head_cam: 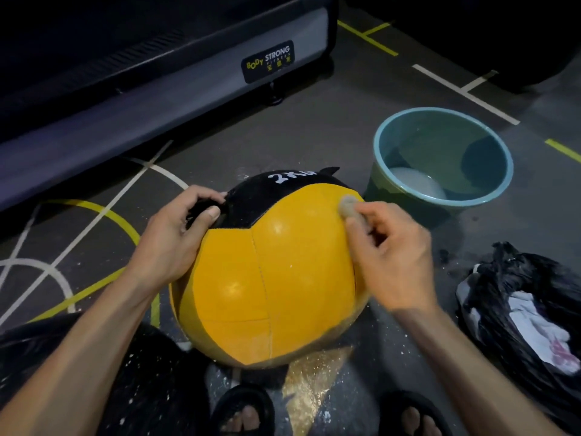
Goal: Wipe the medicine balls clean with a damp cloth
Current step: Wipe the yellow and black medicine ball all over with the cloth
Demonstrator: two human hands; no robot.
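A yellow and black medicine ball marked 2 kg sits on the floor between my knees. My left hand grips the black strap or torn flap at the ball's upper left, steadying it. My right hand pinches a small grey cloth and presses it against the ball's upper right yellow panel. The cloth and right hand are motion-blurred.
A teal bucket with water and a pale object in it stands behind the ball to the right. A black plastic bag with white rags lies at the right. A treadmill base runs along the back left. My sandalled feet are below.
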